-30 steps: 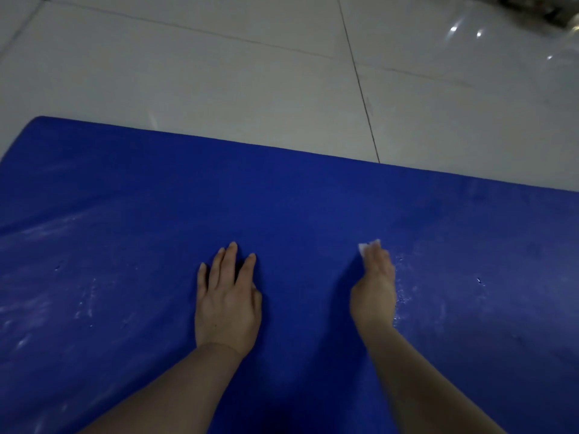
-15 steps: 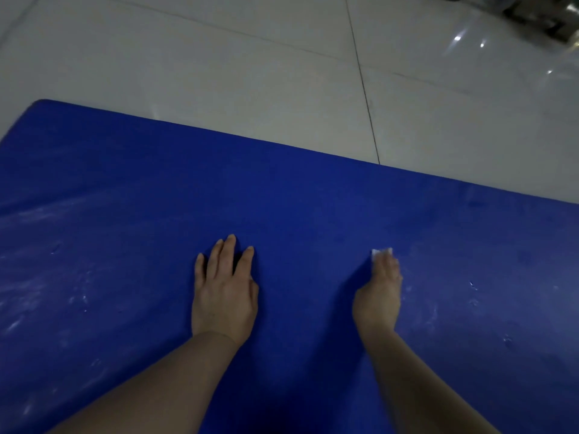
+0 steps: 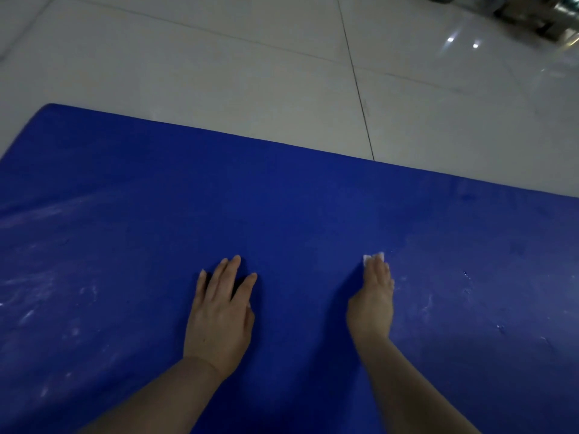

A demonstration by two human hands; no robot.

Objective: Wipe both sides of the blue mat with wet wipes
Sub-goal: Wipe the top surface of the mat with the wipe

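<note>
Since a second ago the right hand has slid a little toward the mat's right side with the wet wipe, while the left hand stays planted where it was. The blue mat lies flat on the pale tiled floor, its far edge running across the view and its far left corner visible. The left hand rests palm down near the mat's middle, fingers straight and slightly spread. The right hand presses the wipe onto the mat under straight fingers (only a white corner pokes out past the fingertips). Whitish smears mark the mat toward its left and right sides.
</note>
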